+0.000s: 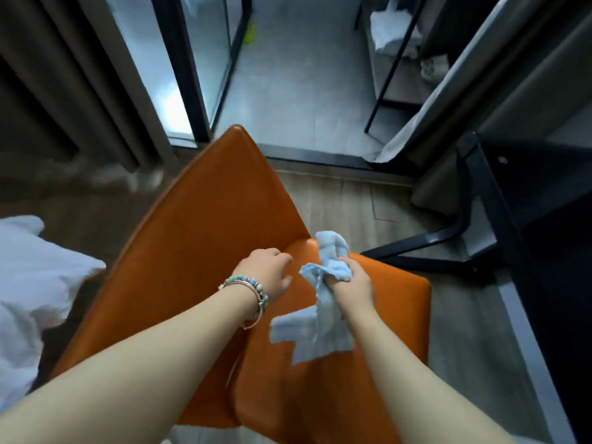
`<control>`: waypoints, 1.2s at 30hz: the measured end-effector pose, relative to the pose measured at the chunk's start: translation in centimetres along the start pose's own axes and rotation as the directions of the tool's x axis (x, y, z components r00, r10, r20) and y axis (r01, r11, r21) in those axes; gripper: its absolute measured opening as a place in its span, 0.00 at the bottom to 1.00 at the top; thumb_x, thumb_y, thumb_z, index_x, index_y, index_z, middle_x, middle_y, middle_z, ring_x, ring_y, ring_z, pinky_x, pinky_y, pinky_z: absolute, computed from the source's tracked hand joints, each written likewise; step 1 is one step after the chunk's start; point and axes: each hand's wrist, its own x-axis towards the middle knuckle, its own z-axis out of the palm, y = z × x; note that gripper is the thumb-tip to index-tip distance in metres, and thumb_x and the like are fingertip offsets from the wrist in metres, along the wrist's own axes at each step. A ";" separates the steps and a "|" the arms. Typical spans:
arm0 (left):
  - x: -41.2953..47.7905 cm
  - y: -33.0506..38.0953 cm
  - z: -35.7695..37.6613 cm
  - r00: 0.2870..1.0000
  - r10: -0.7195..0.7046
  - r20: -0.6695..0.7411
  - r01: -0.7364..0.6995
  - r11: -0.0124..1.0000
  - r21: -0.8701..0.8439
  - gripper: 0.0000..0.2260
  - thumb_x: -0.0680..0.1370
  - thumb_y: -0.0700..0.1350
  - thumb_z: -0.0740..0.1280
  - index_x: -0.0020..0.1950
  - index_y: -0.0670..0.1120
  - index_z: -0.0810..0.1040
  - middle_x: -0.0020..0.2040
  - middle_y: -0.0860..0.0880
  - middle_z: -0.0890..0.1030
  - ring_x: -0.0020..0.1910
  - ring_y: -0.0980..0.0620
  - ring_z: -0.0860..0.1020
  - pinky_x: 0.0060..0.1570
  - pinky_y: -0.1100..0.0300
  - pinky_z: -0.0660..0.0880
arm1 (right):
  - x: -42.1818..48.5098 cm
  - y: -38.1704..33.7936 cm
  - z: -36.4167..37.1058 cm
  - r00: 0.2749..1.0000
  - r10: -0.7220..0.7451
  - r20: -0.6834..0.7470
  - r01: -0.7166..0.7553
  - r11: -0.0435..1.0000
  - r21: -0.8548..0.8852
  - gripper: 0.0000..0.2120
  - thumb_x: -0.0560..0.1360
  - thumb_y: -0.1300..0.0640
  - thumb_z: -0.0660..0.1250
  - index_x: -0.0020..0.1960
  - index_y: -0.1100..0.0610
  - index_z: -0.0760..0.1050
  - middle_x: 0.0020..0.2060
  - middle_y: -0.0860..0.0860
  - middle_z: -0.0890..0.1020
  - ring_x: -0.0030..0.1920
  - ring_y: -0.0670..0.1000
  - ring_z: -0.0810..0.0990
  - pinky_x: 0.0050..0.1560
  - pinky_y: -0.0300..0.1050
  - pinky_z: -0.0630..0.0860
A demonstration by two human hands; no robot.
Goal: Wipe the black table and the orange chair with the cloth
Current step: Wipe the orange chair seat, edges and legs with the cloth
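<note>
From the head view: grips a light blue cloth (323,302) in the right hand (354,288), fingers curled tight round its bunched middle, above the seat of the orange chair (198,238). Runs lengthwise from a wad just beyond those fingers to a flat tail hanging under the wrist. Rests the left hand (272,270), beaded bracelets (253,291) at the wrist, against the backrest, fingers loosely bent, holding nothing. Right of the gripping fingers, well apart, black table (554,200); left of the left fingers, white bedding (35,283); beyond both, glass door (205,68).
</note>
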 end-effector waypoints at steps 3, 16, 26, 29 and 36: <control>-3.8 -0.9 -6.0 0.989 0.055 -0.134 -0.092 0.955 -0.283 0.15 0.78 0.49 0.62 0.64 0.50 0.75 0.63 0.50 0.77 0.63 0.50 0.73 0.61 0.57 0.70 | -4.2 -4.8 2.0 0.998 -0.027 -0.065 0.037 0.988 0.149 0.06 0.69 0.50 0.70 0.43 0.44 0.74 0.44 0.51 0.81 0.47 0.55 0.79 0.50 0.52 0.78; -14.1 -15.9 -18.2 0.956 0.090 -0.279 -0.205 0.885 -0.418 0.15 0.78 0.48 0.64 0.66 0.52 0.71 0.60 0.52 0.77 0.57 0.55 0.76 0.53 0.61 0.74 | -16.5 -14.8 7.7 0.915 -0.135 -0.380 0.268 0.907 0.323 0.10 0.75 0.63 0.67 0.44 0.48 0.74 0.39 0.49 0.81 0.45 0.56 0.79 0.42 0.45 0.73; -2.7 -17.2 -22.5 0.936 0.253 -0.246 -0.312 0.919 -0.242 0.16 0.77 0.47 0.64 0.65 0.53 0.72 0.61 0.54 0.76 0.57 0.56 0.76 0.57 0.62 0.72 | -8.4 -18.2 8.6 0.858 -0.048 -0.512 0.293 0.864 0.410 0.06 0.73 0.62 0.70 0.45 0.52 0.77 0.37 0.54 0.83 0.44 0.57 0.81 0.50 0.55 0.76; 2.0 -17.4 -25.1 0.935 0.285 -0.211 -0.328 0.922 -0.207 0.15 0.77 0.48 0.64 0.64 0.54 0.73 0.60 0.54 0.77 0.56 0.56 0.76 0.57 0.63 0.72 | -3.8 -20.7 8.6 0.836 -0.010 -0.549 0.306 0.838 0.451 0.08 0.73 0.65 0.69 0.40 0.53 0.76 0.35 0.53 0.81 0.40 0.55 0.79 0.42 0.47 0.75; 11.5 -15.4 -28.7 0.929 0.336 -0.154 -0.366 0.893 -0.261 0.15 0.77 0.43 0.64 0.63 0.51 0.75 0.59 0.52 0.79 0.54 0.54 0.78 0.53 0.65 0.71 | 3.0 -26.3 8.7 0.805 0.078 -0.588 0.278 0.826 0.490 0.12 0.73 0.67 0.67 0.38 0.52 0.74 0.35 0.48 0.80 0.37 0.47 0.76 0.39 0.40 0.72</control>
